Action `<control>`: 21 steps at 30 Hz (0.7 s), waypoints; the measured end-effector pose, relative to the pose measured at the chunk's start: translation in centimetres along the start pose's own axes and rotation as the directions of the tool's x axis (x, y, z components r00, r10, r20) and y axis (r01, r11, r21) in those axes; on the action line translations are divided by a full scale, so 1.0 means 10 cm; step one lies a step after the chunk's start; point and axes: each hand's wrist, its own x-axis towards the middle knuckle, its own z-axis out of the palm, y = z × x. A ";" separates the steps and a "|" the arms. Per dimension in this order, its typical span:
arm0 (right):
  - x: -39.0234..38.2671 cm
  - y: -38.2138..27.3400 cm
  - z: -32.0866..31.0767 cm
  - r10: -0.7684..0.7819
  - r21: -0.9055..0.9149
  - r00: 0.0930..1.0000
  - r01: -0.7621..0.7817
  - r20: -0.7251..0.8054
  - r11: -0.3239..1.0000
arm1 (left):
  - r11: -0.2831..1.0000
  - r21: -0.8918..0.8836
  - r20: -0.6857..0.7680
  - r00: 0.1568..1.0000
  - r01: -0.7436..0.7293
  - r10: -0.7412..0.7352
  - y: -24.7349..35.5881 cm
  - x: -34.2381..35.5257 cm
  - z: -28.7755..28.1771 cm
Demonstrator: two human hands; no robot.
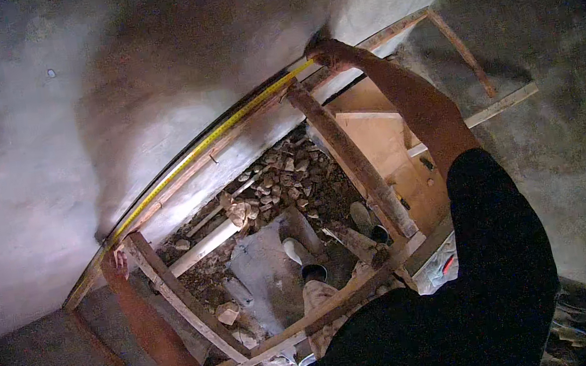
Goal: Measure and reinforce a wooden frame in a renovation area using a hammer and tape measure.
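Note:
A yellow tape measure (212,147) is stretched along a long wooden rail that lies against the pale wall. My right hand (333,54) closes around the tape's upper right end and presses close to the wall; the tape's case, if it is there, is hidden by the fingers. At the lower left end, my left hand (115,263) has its fingers curled at the tape, beside the rail. The rail (175,188) belongs to a rough wooden frame, with one crossbar (355,153) near my right arm and another crossbar (184,299) near my left.
Broken stones and rubble (292,176) cover the ground inside the frame, around a grey slab (262,260). My feet stand there. Orange-brown boards (374,129) lie right of the crossbar. A nail (214,159) sticks out of the rail. A front rail (330,310) runs close to my body.

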 end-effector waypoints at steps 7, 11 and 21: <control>0.03 -0.09 -0.13 0.067 -0.179 0.973 -0.027 0.223 0.984 | 0.999 0.027 0.026 0.999 0.032 -0.032 -0.15 0.11 0.03; 0.12 -0.23 -0.07 -0.261 -0.229 0.964 0.266 0.055 0.936 | 0.980 0.178 0.234 0.971 -0.085 0.042 0.08 0.27 -0.46; 0.05 -0.35 -0.01 -0.041 -0.115 0.996 0.050 0.077 0.992 | 0.941 0.280 0.312 0.945 -0.190 0.099 -0.09 0.85 -0.81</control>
